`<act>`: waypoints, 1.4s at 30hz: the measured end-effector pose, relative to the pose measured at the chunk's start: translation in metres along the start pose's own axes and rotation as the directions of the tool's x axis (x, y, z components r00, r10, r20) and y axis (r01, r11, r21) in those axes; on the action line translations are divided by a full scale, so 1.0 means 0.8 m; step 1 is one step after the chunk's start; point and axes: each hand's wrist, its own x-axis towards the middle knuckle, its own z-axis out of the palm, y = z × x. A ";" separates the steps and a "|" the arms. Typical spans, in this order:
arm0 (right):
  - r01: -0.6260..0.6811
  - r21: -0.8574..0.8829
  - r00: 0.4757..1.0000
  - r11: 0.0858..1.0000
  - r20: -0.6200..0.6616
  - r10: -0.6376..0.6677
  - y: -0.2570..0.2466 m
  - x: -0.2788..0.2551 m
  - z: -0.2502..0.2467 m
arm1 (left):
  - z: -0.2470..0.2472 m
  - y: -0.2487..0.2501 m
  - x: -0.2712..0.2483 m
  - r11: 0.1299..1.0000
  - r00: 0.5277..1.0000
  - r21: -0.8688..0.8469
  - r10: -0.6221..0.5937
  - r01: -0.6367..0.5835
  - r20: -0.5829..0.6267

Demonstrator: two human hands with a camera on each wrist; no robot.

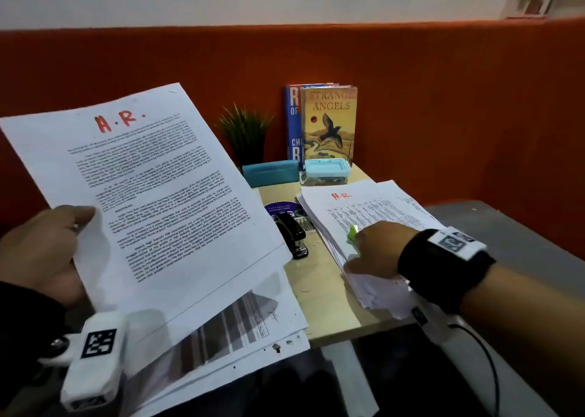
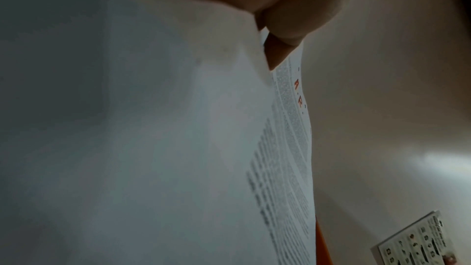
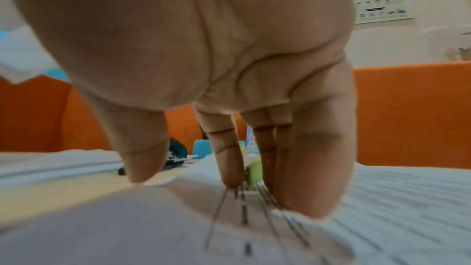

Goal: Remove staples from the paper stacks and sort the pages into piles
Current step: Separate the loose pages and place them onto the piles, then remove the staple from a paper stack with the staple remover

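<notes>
Left hand: your left hand [image 1: 44, 252] pinches the lower left edge of a white printed sheet marked "A.R." in red [image 1: 142, 188], thumb on top, holding it raised and tilted above the other loose pages [image 1: 221, 331] beneath it.
Right hand: your right hand [image 1: 376, 245] rests with straight fingers [image 3: 316, 178] on the stack of white printed pages [image 1: 389, 207]; it grips nothing that you can make out.
Green tool: a small light-green plastic piece [image 1: 352, 233] sits at your right fingertips, on the stack; whether your fingers touch it cannot be told.
Stapler: a black stapler [image 1: 292, 234] lies on the light wooden table [image 1: 323, 290], between your two hands.
Beyond your right hand: a pale-blue lidded box [image 1: 326, 171], a teal case [image 1: 270, 172], a small green plant [image 1: 247, 134] and two upright books [image 1: 326, 122].
</notes>
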 end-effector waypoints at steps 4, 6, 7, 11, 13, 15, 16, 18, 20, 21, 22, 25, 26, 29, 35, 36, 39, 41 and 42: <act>-0.080 0.127 0.984 0.989 -0.148 0.098 0.002 0.016 -0.006 | -0.044 -0.002 0.024 0.999 0.996 -0.028 0.042 -0.044 -0.076; -0.094 0.127 0.989 0.987 -0.100 0.107 0.005 0.028 -0.011 | -0.042 0.002 0.006 0.999 0.998 -0.014 0.048 -0.049 -0.038; -0.093 0.121 0.993 0.988 -0.065 0.101 0.006 0.033 -0.011 | -0.026 0.009 -0.010 0.999 0.998 0.023 0.044 -0.043 -0.036; -0.040 0.083 0.998 0.996 -0.038 0.043 0.011 0.050 -0.011 | 0.008 0.017 -0.045 0.999 0.997 0.040 0.006 -0.003 -0.081; -0.022 0.028 0.999 0.999 -0.027 0.023 0.016 0.046 -0.014 | 0.007 0.017 -0.042 1.000 0.997 0.023 -0.017 0.019 -0.074; 0.004 0.010 0.999 1.000 -0.048 -0.003 0.015 0.032 -0.015 | 0.014 0.017 -0.049 0.998 0.997 0.036 -0.044 0.047 -0.070; 0.034 0.040 0.996 0.999 -0.080 -0.030 0.012 0.024 -0.015 | 0.016 0.016 -0.049 0.998 0.997 0.032 -0.048 0.050 -0.062; 0.172 0.138 0.976 0.976 -0.160 -0.149 -0.008 0.004 -0.011 | 0.019 0.014 -0.049 0.998 0.997 0.032 -0.052 0.054 -0.058; 0.334 0.155 0.936 0.930 -0.166 -0.309 -0.038 -0.015 -0.003 | 0.023 0.011 -0.045 0.998 0.994 0.030 -0.043 0.046 -0.096; 0.382 0.140 0.921 0.914 -0.143 -0.363 -0.051 -0.022 0.002 | 0.028 0.009 -0.044 0.998 0.994 0.034 -0.042 0.046 -0.105; 0.405 0.129 0.912 0.905 -0.125 -0.390 -0.058 -0.026 0.007 | 0.037 0.010 -0.049 0.998 0.995 0.040 -0.045 0.049 -0.091; 0.346 0.200 0.934 0.917 -0.171 -0.315 -0.048 -0.030 -0.004 | 0.064 0.012 -0.063 0.998 0.998 0.015 -0.063 0.063 -0.009; 0.306 0.352 0.943 0.884 -0.241 -0.231 -0.039 -0.034 -0.016 | 0.072 0.011 -0.068 0.998 0.998 0.001 -0.060 0.060 0.008; 0.135 0.973 0.989 0.188 -0.143 0.030 -0.008 -0.054 -0.057 | 0.097 0.003 -0.072 0.998 0.996 -0.036 -0.050 0.053 0.071; 0.161 0.985 0.979 -0.069 -0.168 -0.115 0.024 -0.069 -0.042 | 0.194 -0.021 -0.113 0.998 0.972 -0.005 0.059 -0.059 0.229; 0.163 0.982 0.982 -0.094 -0.171 -0.081 0.038 -0.069 -0.035 | 0.204 -0.021 -0.119 0.996 0.965 0.029 0.075 -0.085 0.252; 0.140 0.982 0.990 -0.126 -0.135 0.042 0.096 -0.069 -0.032 | 0.196 -0.017 -0.118 0.934 0.978 0.321 0.105 -0.159 0.180; 0.085 0.994 0.990 -0.068 -0.077 0.119 0.144 -0.060 -0.026 | 0.164 -0.016 -0.097 0.700 0.986 0.696 0.080 -0.162 0.149; 0.044 0.999 0.989 -0.028 -0.040 0.143 0.161 -0.052 -0.021 | 0.141 -0.018 -0.087 0.487 0.989 0.861 0.045 -0.144 0.140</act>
